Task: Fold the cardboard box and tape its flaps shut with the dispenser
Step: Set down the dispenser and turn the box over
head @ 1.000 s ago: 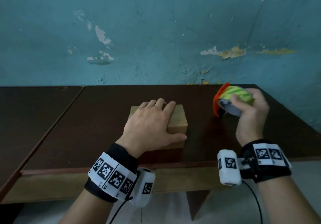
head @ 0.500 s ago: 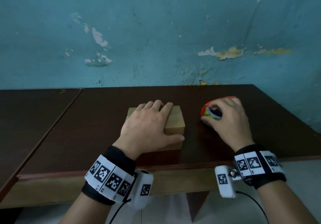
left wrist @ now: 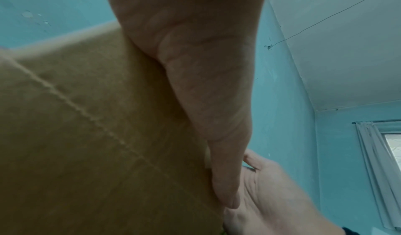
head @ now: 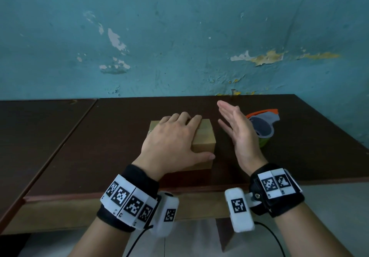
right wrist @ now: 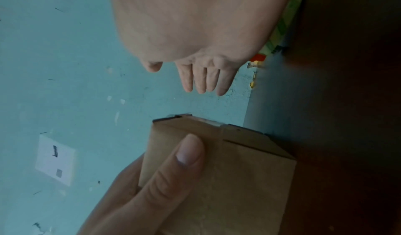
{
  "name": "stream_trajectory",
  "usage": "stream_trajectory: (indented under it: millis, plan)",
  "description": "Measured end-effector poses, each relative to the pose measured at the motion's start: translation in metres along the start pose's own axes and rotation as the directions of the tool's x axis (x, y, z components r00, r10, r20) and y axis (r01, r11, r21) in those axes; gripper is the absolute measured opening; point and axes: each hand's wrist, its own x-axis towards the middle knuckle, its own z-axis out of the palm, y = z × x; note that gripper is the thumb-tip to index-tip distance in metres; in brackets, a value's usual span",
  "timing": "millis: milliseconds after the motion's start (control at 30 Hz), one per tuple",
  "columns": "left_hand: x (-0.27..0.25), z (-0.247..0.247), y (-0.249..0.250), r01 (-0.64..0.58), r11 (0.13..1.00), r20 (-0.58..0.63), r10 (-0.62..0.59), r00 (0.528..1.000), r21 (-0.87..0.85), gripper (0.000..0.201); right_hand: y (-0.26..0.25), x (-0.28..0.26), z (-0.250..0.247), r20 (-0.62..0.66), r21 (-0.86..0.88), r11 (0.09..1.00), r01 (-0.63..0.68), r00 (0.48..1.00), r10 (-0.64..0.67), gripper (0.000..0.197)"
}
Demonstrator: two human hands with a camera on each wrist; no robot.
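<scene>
The box [head: 205, 137] is sitting closed on the dark table [head: 99, 147], near its front edge. The left hand [head: 171, 141] is lying palm-down over the box top, fingers spread and nearly straight, with the thumb [right wrist: 173, 166] lying along the box's near side. The right hand [head: 237, 131] is hovering just right of the box, edge-on, fingers straight and together, holding nothing and not touching the box. The dispenser [head: 263, 125], orange and grey with a green roll, is lying on the table just right of the box, behind the right hand. A peeling blue wall [head: 179, 37] is standing behind the table.
</scene>
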Motion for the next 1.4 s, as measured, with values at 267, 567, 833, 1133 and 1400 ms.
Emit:
stream_trajectory:
  millis: [267,567,833,1133,1400]
  plan:
    - [-0.001,-0.002,0.002,-0.013,1.0,-0.004,0.013,1.0,0.004,0.103,-0.001,-0.006,0.01,0.145,0.253,0.949,-0.188,0.977,0.156,0.07]
    - [-0.002,-0.001,0.002,-0.027,0.999,-0.023,0.027,0.999,0.021,0.1,0.004,-0.003,0.04,0.159,0.289,0.918,-0.273,0.959,0.235,0.07]
    - [-0.003,-0.001,0.001,-0.037,0.999,-0.041,0.038,0.998,0.009,0.102,0.018,-0.004,0.043,0.114,0.268,0.933,-0.24,0.97,0.217,0.065]
    - [-0.006,-0.003,0.0,-0.044,0.994,-0.083,0.035,0.996,-0.102,0.112,0.021,-0.001,0.041,0.106,0.226,0.925,-0.304,0.952,0.287,0.066]
    - [-0.021,-0.005,-0.055,0.185,0.337,-0.105,-0.683,0.723,-0.923,0.051,0.015,-0.008,0.049,0.144,0.165,0.927,-0.336,0.938,0.315,0.09]
